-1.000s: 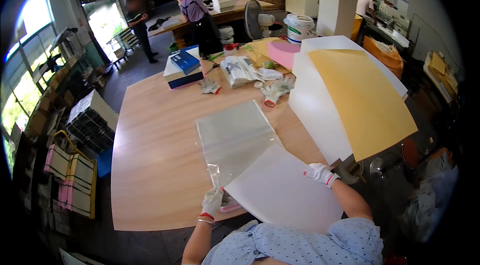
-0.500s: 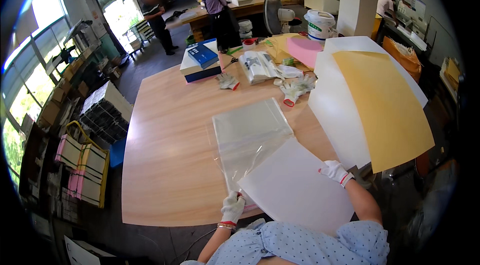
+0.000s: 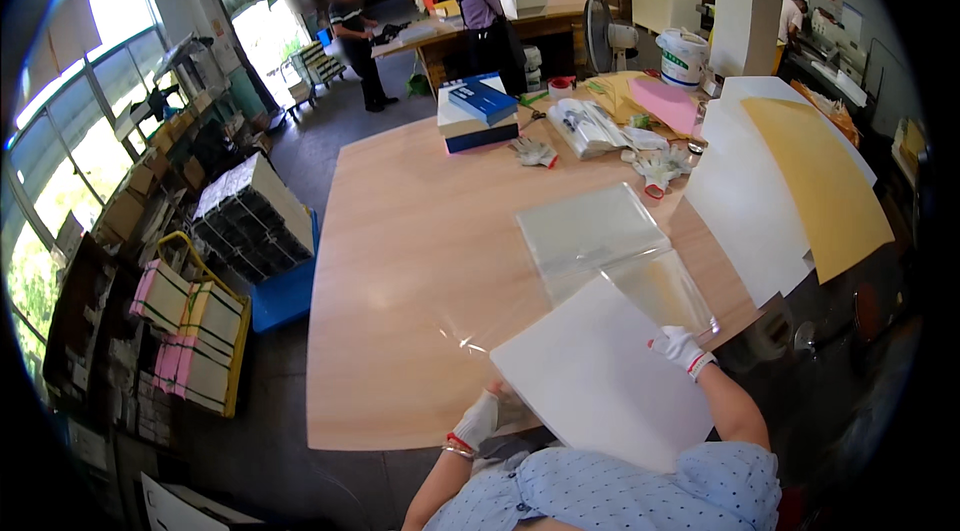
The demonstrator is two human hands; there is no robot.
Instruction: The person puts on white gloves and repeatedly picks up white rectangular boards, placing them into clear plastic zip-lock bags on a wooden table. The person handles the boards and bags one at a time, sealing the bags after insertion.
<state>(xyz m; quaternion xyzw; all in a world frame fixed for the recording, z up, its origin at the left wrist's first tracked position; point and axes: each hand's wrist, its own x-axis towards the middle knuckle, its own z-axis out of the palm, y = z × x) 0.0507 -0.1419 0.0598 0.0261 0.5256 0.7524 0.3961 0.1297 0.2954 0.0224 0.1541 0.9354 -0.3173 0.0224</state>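
Note:
My right hand (image 3: 683, 348), in a white glove with a red edge, grips the right edge of a white sheet or thin stack of sheets (image 3: 605, 366). This lies tilted over the table's near edge, against my body. My left hand (image 3: 480, 418), gloved with bare fingertips, is closed at the near table edge on what looks like a thin clear plastic sleeve (image 3: 462, 340). Only glints show its outline, left of the white sheet. Beyond the sheet lies a pile of clear plastic sleeves (image 3: 592, 228), partly covered by it.
Large white sheets (image 3: 735, 191) and a tan sheet (image 3: 825, 186) overhang the table's right side. Toward the back are blue and white boxes (image 3: 483, 111), spare gloves (image 3: 535, 153), a white bucket (image 3: 684, 59) and a fan (image 3: 600, 34). Strapped stacks (image 3: 190, 331) stand left; other people work behind.
The view has shifted, so the table sits farther right. My left hand has moved leftward away from the sleeve pile, and plastic glints now show left of the white sheet. My right hand keeps its grip.

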